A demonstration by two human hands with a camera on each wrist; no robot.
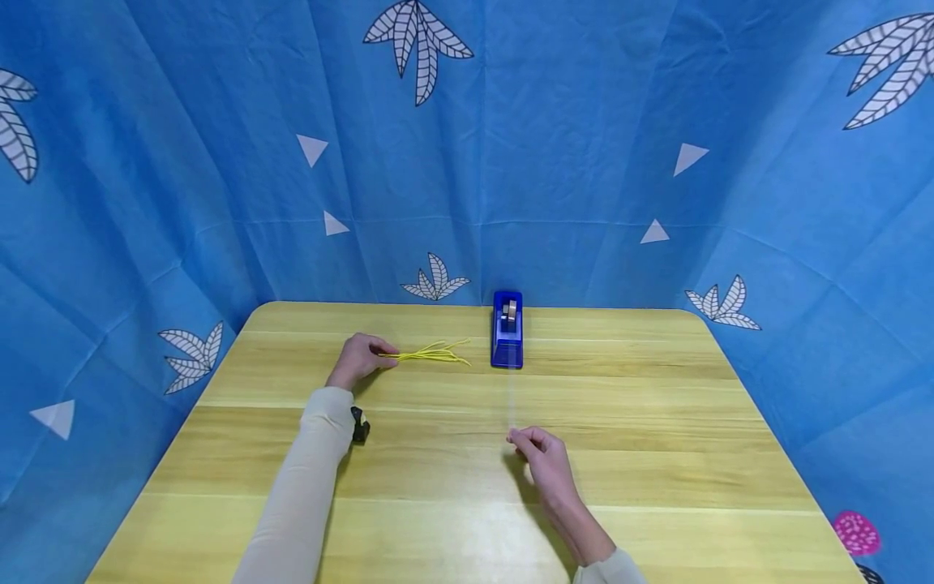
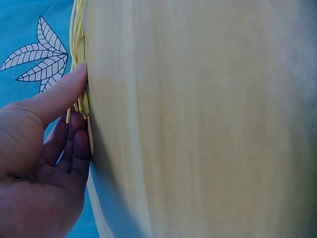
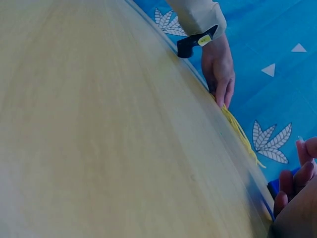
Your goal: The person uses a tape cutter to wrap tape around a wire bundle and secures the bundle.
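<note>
From above the near side, the head camera looks forward and down at the yellow wood-grain tabletop [image 1: 467,519], far enough off to catch both far corners. The small black left wrist camera [image 1: 361,426] faces the far edge, turned sideways, right up against the bare left hand [image 2: 49,186]. I'd call the right wrist camera aslant, looking across the surface toward that edge. All three share the bunch of thin yellow strands [image 1: 412,355].

The table [image 1: 452,470] is brightly lit in the head view; pale glare is spread below and left of the right fingers [image 1: 538,436], and a soft shadow is cast beneath them. In the left wrist view, its grain is blurred beside the left fingers [image 2: 80,151], with shadow thrown below.
</note>
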